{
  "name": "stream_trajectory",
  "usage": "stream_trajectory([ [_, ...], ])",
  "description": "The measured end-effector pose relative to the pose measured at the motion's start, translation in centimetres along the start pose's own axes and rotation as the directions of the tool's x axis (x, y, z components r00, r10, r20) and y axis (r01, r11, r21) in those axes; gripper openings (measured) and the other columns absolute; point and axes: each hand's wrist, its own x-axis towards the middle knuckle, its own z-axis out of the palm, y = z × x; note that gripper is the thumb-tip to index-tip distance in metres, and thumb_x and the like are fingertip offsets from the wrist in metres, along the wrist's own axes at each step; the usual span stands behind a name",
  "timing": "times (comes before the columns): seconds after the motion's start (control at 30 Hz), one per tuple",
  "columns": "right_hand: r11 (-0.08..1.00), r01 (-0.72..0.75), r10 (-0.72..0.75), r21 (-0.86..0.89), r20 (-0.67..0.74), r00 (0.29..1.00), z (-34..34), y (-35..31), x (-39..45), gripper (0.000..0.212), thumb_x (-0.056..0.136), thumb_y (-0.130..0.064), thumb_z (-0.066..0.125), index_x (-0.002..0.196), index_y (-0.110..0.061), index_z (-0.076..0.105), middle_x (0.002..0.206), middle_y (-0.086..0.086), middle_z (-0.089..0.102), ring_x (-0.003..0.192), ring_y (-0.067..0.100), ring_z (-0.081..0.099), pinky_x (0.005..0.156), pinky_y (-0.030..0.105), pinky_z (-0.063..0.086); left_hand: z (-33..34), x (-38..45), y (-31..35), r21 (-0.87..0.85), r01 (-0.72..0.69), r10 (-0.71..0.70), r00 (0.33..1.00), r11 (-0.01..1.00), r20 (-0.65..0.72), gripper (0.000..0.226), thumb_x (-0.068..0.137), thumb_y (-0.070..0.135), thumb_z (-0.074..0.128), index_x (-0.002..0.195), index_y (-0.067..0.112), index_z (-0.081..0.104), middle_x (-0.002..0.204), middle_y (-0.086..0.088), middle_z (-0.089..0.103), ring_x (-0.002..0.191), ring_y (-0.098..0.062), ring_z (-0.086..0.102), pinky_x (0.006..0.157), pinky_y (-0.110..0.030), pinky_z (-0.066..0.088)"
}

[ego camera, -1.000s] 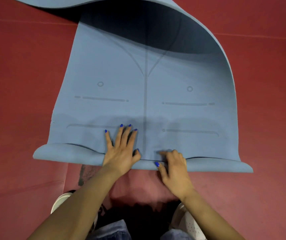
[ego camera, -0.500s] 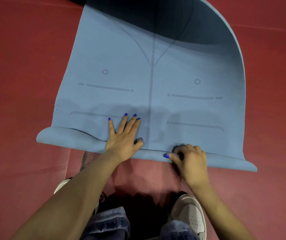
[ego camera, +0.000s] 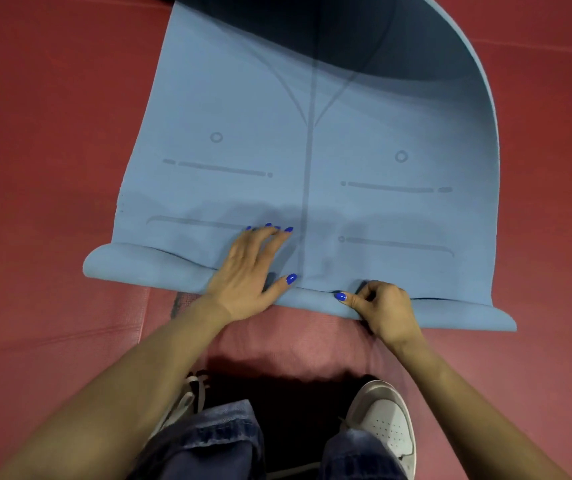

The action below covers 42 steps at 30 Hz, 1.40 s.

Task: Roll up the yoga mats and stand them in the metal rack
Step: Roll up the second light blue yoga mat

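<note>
A blue yoga mat (ego camera: 312, 168) with grey alignment marks lies on the red floor, its far end curled up and over at the top right. Its near edge is folded into a thin first roll (ego camera: 146, 268) running across the view. My left hand (ego camera: 250, 268) presses flat on the mat just behind that roll, fingers spread. My right hand (ego camera: 385, 310) is curled, pinching the rolled edge right of the centre line. No metal rack is in view.
Red padded floor (ego camera: 42, 168) surrounds the mat on all sides. A pinkish-red mat (ego camera: 295, 344) lies under the blue one near me. My two white shoes (ego camera: 381, 424) and jeans sit at the bottom edge.
My right hand has slid to the right along the rolled edge and closed its fingers on it. My left hand stays flat, fingers drawn slightly closer. The view has shifted a little.
</note>
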Motion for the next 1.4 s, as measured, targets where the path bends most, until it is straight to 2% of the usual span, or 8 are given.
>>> stream_trajectory([
  [0.13, 1.0, -0.025, 0.025, 0.012, 0.011, 1.0, -0.1, 0.0, 0.0, 0.044, 0.072, -0.055, 0.072, 0.059, -0.016, 0.055, 0.051, -0.005, 0.054, 0.058, 0.018, 0.052, 0.066, 0.03, 0.044, -2.3, -3.9, -4.5, 0.344, -0.327, 0.34, 0.94, 0.88, 0.024, 0.035, 0.099, 0.042, 0.032, 0.119, 0.018, 0.049, 0.107, -0.005, 0.059, 0.089, -0.027, 0.058, 0.082, -0.037, 0.037],
  [0.37, 0.997, -0.054, 0.053, 0.051, 0.025, 0.998, -0.3, -0.5, 0.0, 0.042, 0.07, -0.052, 0.076, 0.069, -0.014, 0.056, 0.053, -0.003, 0.053, 0.055, 0.017, 0.05, 0.063, 0.028, 0.039, -3.0, -5.6, -4.1, 0.464, 0.053, -0.04, 0.998, 0.884, -0.039, 0.035, 0.096, 0.028, 0.038, 0.074, 0.012, 0.061, 0.07, -0.004, 0.06, 0.065, -0.028, 0.052, 0.064, -0.037, 0.029],
  [0.63, 0.998, -0.061, 0.06, 0.027, 0.012, 0.998, -0.2, -0.7, 0.0, 0.045, 0.072, -0.047, 0.076, 0.059, -0.017, 0.044, 0.05, -0.004, 0.053, 0.057, 0.024, 0.054, 0.074, 0.039, 0.047, -3.4, -4.2, -2.7, 0.216, 0.418, -0.441, 0.895, 0.882, 0.068, 0.043, 0.082, 0.038, 0.032, 0.05, 0.019, 0.055, 0.056, 0.0, 0.061, 0.06, -0.022, 0.056, 0.053, -0.024, 0.029],
  [0.73, 1.0, 0.012, -0.013, -0.017, -0.041, 0.999, 0.2, -0.3, -0.3, 0.045, 0.075, -0.048, 0.073, 0.057, -0.021, 0.042, 0.056, -0.007, 0.053, 0.063, 0.024, 0.053, 0.075, 0.041, 0.045, -2.6, -3.7, -2.9, 0.245, 0.568, -0.598, 0.799, 0.785, 0.061, 0.039, 0.086, 0.043, 0.038, 0.056, 0.02, 0.048, 0.065, 0.002, 0.057, 0.068, -0.02, 0.056, 0.054, -0.026, 0.032],
  [0.93, 0.921, 0.199, -0.287, -0.334, -0.242, 0.927, 1.3, 0.6, -1.1, 0.047, 0.083, -0.061, 0.049, 0.07, -0.017, 0.06, 0.08, -0.001, 0.039, 0.078, 0.024, 0.042, 0.074, 0.032, 0.025, -1.5, -3.5, -3.8, 0.271, 0.549, -0.548, 0.832, 0.791, -0.086, 0.058, 0.074, 0.052, 0.036, 0.1, 0.006, 0.059, 0.098, -0.013, 0.055, 0.089, -0.034, 0.053, 0.073, -0.044, 0.044],
  [1.03, 0.935, 0.303, -0.343, -0.181, -0.254, 0.904, 1.3, 1.6, -1.3, 0.054, 0.084, -0.063, 0.046, 0.068, -0.014, 0.062, 0.076, 0.0, 0.04, 0.073, 0.022, 0.042, 0.072, 0.034, 0.036, -1.5, -3.1, -4.4, 0.304, 0.478, -0.491, 0.87, 0.824, -0.04, 0.062, 0.077, 0.05, 0.038, 0.121, 0.01, 0.054, 0.127, -0.012, 0.049, 0.119, -0.032, 0.043, 0.105, -0.052, 0.025],
  [1.13, 0.926, 0.362, -0.378, -0.109, -0.222, 0.899, 0.9, 2.7, -1.8, 0.043, 0.084, -0.048, 0.052, 0.074, -0.009, 0.067, 0.077, 0.003, 0.041, 0.078, 0.017, 0.04, 0.075, 0.029, 0.035, -1.6, -2.3, -5.1, 0.303, 0.444, -0.488, 0.869, 0.843, 0.084, 0.069, 0.08, 0.05, 0.037, 0.14, 0.015, 0.037, 0.147, -0.006, 0.03, 0.141, -0.023, 0.016, 0.114, -0.054, 0.0],
  [1.4, 0.949, 0.31, -0.301, 0.063, -0.118, 0.946, -0.7, 2.0, -0.8, 0.021, 0.08, -0.024, 0.075, 0.082, -0.014, 0.056, 0.073, 0.001, 0.046, 0.066, 0.013, 0.042, 0.065, 0.013, 0.033, -1.5, -1.4, -5.9, 0.314, 0.347, -0.374, 0.927, 0.884, 0.03, 0.061, 0.082, 0.043, 0.031, 0.129, 0.007, 0.046, 0.129, -0.014, 0.044, 0.127, -0.029, 0.035, 0.112, -0.061, 0.012],
])
